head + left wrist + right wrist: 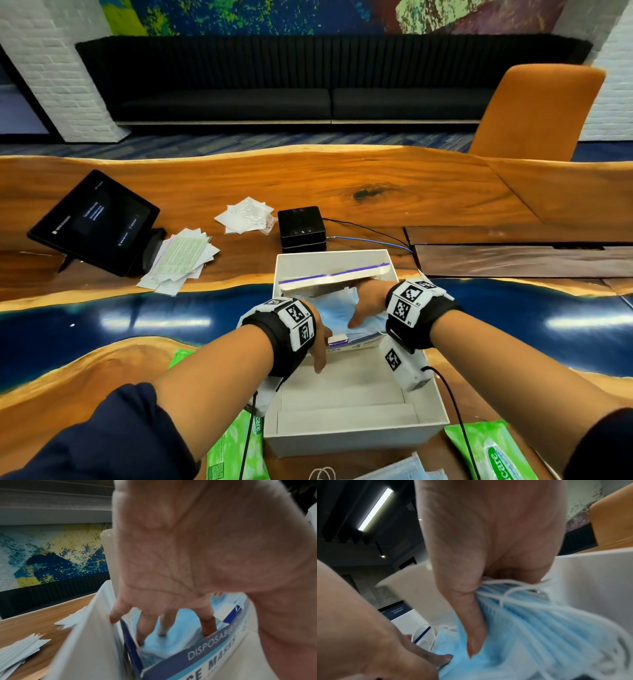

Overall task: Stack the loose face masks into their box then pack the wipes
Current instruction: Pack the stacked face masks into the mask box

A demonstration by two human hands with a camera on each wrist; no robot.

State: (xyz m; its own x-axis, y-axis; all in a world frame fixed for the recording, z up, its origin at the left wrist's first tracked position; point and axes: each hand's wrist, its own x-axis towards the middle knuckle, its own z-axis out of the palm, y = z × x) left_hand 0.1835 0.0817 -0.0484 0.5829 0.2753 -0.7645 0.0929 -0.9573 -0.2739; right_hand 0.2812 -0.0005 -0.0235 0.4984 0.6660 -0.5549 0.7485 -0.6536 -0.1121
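Note:
The face mask box (pixel 356 342), blue and white with its flap (pixel 335 275) up, sits in the far half of a larger white box (pixel 356 435). My right hand (pixel 366 305) reaches into it and grips a stack of blue masks (pixel 539 635), thumb (pixel 474 622) on top. My left hand (pixel 318 339) presses straight fingers (pixel 163 626) down on the masks (pixel 157 646) inside the mask box (pixel 205 650). Green wipes packs lie at the near left (pixel 233 452), near right (pixel 489 452) and left of the box (pixel 178 356). Loose masks (pixel 404 469) lie at the near edge.
On the wooden table (pixel 376 178) stand a tilted tablet (pixel 96 222), a black speaker box (pixel 301 228) with cables running right, a pile of paper leaflets (pixel 181 260) and clear sachets (pixel 245 216). An orange chair (pixel 534 113) stands beyond the far edge.

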